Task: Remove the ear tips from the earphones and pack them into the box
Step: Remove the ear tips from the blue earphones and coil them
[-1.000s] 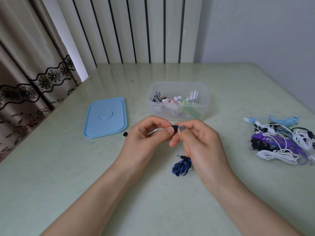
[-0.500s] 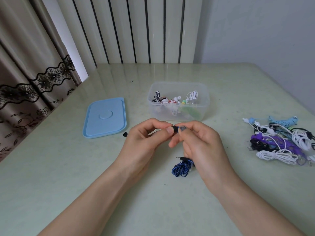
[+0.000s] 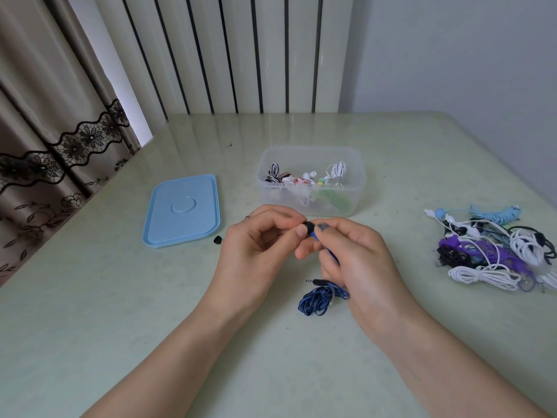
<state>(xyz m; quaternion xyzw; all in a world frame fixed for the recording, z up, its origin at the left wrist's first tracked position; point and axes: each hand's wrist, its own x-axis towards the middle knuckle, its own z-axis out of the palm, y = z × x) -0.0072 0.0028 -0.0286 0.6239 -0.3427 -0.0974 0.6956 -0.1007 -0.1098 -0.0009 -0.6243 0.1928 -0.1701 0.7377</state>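
My left hand (image 3: 259, 245) pinches the black ear tip (image 3: 309, 228) of a blue earphone between thumb and forefinger. My right hand (image 3: 355, 254) grips the blue earbud body (image 3: 321, 229) right beside it. The earphone's blue cable (image 3: 319, 300) hangs down in a bundle onto the table, its jack plug beside it. One loose black ear tip (image 3: 217, 239) lies on the table near the lid. The clear plastic box (image 3: 358, 182) stands just beyond my hands and holds several coiled earphones.
A light blue lid (image 3: 184, 209) lies flat to the left of the box. A tangled pile of white, purple, black and blue earphones (image 3: 494, 254) sits at the right. A curtain hangs past the table's left edge; a radiator stands behind.
Both hands stay together at the earbud. The blue stem shows more between the fingers now, and the white piece seen under the left fingers one second ago is hidden.
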